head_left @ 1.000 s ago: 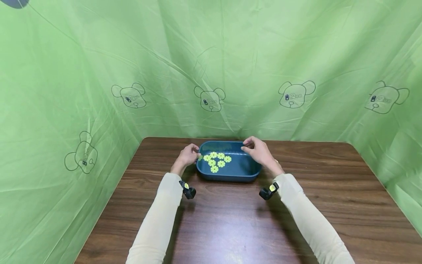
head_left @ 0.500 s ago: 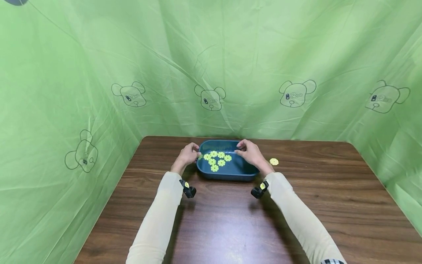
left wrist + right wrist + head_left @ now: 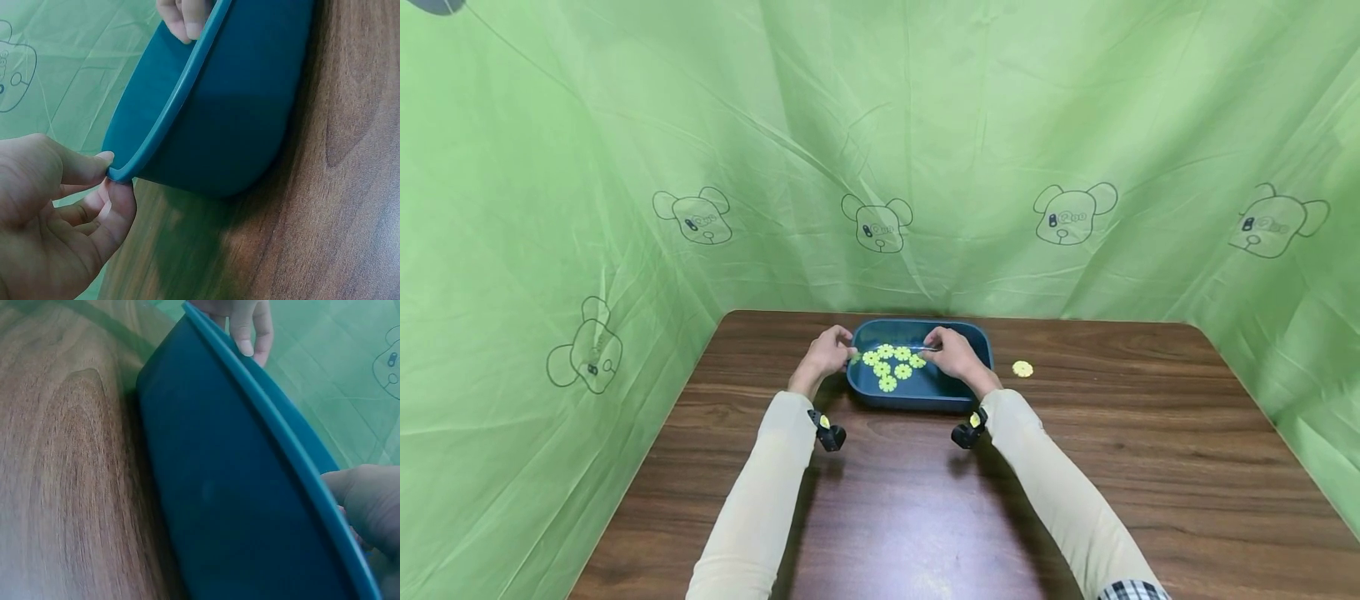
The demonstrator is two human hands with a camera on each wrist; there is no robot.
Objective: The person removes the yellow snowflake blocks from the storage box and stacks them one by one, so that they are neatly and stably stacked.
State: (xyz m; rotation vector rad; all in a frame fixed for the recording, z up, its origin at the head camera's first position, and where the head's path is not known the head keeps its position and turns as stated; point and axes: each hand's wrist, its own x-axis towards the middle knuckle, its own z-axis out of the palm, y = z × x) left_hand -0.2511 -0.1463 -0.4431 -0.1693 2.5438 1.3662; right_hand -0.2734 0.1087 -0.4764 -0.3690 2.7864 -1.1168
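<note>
A dark blue, oval-cornered basin (image 3: 955, 385) stands near the table's far edge. My left hand (image 3: 826, 353) pinches its left rim; in the left wrist view the thumb lies over the rim (image 3: 164, 122) and fingers are below it. Several yellow-green flower-shaped pieces (image 3: 882, 369) lie in the left half of the basin. My right hand (image 3: 953, 357) is inside the basin, fingers bent downward, with thumb and forefinger apart beside the rightmost flower-shaped piece (image 3: 917, 361). In the right wrist view the basin wall hides most of its fingers.
One paler yellow flower-shaped piece (image 3: 1022, 368) lies on the brown wooden table (image 3: 1120, 433) to the right of the basin. Green curtains (image 3: 970, 150) with bear-head drawings enclose the table behind and at both sides.
My right hand has moved left, from the basin's right end toward the flower-shaped pieces, uncovering the piece on the table. The left hand keeps its grip on the rim.
</note>
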